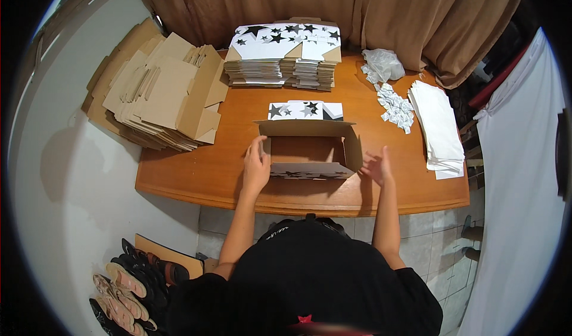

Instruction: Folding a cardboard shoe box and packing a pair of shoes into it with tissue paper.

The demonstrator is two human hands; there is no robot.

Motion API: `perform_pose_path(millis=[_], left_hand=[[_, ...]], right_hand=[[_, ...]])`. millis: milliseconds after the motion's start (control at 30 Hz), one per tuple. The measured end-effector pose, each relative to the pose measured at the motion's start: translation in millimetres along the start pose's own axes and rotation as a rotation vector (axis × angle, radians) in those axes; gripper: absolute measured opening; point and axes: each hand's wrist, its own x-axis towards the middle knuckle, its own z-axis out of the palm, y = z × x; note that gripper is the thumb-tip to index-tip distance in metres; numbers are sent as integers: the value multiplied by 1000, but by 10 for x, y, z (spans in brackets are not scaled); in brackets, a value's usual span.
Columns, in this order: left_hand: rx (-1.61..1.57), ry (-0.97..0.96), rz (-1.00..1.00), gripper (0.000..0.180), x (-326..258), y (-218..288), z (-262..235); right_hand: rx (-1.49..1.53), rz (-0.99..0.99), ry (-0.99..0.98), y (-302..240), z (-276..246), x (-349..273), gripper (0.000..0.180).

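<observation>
A cardboard box [307, 128] stands opened out as a four-sided frame near the table's front edge, and the tabletop shows through it. Its inside is plain brown; the front outer side is white with dark stars. My left hand [256, 166] grips the box's left end, fingers bent at the wall's edge. Just off the right end, my right hand [376, 165] is apart from the box with its fingers spread and nothing in it. White star-printed flaps [295, 111] lie right behind the box.
Flat brown cardboard pieces [161, 92] are stacked at the left by the wall. Star-printed folded boxes [283, 56] are piled at the back. On the right lie small white packets [394, 108], a clear plastic bag [383, 65] and white sheets [437, 127]. Shoes [128, 288] stand lower left.
</observation>
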Motion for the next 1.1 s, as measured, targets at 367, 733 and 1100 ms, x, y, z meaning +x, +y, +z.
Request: perform_pose_path(millis=[367,733,1100], left_hand=[[179,128,-14,45,33,-340,-93],[261,-73,-67,100,49,-57,-103],[482,-90,-30,124,-11,26,-4]], right_hand=[[-95,106,-40,304,646,-40,61],[90,-67,104,682,487,313,32],[-395,-274,411,512,443,229,25]])
